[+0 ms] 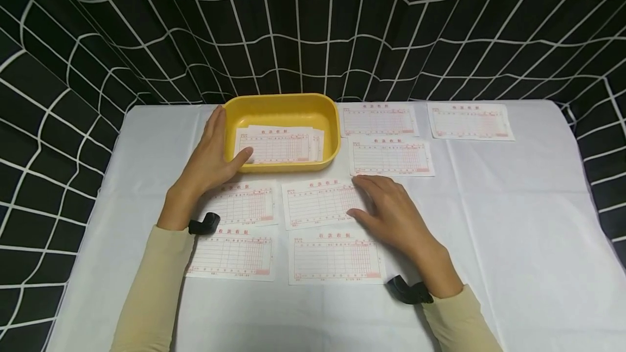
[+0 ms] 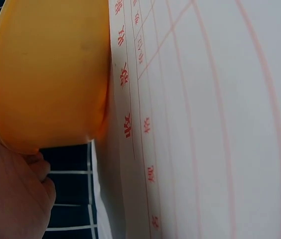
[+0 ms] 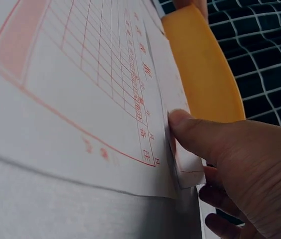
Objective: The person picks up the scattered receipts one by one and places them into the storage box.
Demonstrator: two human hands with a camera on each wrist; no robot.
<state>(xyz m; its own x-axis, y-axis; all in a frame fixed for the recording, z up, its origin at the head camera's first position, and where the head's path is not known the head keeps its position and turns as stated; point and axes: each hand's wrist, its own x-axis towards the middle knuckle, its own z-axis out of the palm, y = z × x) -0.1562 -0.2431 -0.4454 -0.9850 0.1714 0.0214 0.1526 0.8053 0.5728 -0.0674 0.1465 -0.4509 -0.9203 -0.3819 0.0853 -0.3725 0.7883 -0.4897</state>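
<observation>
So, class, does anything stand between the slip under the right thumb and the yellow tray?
Only the yellow tray's near wall stands between its interior and the slip; the left hand is at the tray's left end, aside.

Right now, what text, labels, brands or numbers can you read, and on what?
"收款收据": red heading on the paper slips, on the table and in the yellow tray.
"年 月 日": foreground slip, right wrist view.
"备注": same slip.
Other small print on the slips: mostly too small or blurred to read.
Yellow tray: no text visible.
</observation>
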